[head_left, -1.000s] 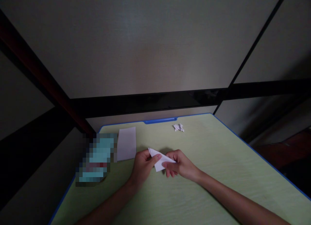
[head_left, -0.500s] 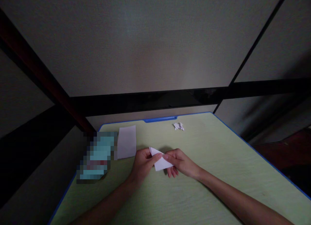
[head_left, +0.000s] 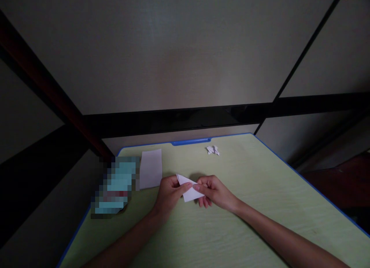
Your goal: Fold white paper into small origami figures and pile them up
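Note:
A folded piece of white paper, roughly triangular, is held between both hands above the table. My left hand pinches its left side, thumb on top. From the right, my right hand grips the other side, its thumb lying close to the left thumb at the middle. The lower fingers of that hand curl beneath the paper. Behind the hands lies a small folded white paper piece. A flat stack or sheet of white paper rests to the left.
The pale green table has a blue rim and a blue handle-like strip at its far edge. A blurred-out teal object lies at the left edge. Behind the table rises a panelled wall with a black band.
The paper and both hands have shifted very slightly up and left. The right hand's lower fingers are drawn in a little more. Both hands keep their hold.

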Tool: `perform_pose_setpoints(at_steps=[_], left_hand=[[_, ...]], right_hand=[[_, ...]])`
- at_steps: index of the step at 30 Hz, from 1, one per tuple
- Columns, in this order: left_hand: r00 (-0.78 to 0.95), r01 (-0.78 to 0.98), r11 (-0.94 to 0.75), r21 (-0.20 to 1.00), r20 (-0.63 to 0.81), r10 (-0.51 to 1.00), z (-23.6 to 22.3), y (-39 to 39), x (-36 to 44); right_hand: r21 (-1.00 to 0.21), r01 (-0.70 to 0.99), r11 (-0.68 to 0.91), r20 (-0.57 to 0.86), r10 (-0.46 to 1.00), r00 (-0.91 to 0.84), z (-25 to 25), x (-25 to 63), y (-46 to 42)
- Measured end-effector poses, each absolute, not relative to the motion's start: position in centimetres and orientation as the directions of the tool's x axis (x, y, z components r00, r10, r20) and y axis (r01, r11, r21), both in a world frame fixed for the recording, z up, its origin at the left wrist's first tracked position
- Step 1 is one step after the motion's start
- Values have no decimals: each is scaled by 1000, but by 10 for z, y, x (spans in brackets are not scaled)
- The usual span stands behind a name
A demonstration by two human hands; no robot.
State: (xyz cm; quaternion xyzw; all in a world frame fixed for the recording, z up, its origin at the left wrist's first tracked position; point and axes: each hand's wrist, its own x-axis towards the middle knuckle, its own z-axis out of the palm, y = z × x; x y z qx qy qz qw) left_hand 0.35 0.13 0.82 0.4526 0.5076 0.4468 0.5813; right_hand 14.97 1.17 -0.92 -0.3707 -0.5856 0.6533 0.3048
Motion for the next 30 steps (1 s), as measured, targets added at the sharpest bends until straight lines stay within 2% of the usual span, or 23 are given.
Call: perform_pose_setpoints(at_steps=[20,27,30], left_hand=[[127,-89,185,979,-173,977,5,3,4],[44,7,131,991,-131,990,6,1,4],[71,-4,114,994,-113,991,4,2,3]], right_hand=[[-989,99,-107,-143,845,-515,-7,149,9],[-990,115,-81,-129,853,-506,-9,148,7],[-990,115,-84,-131,851,-509,-7,148,7]])
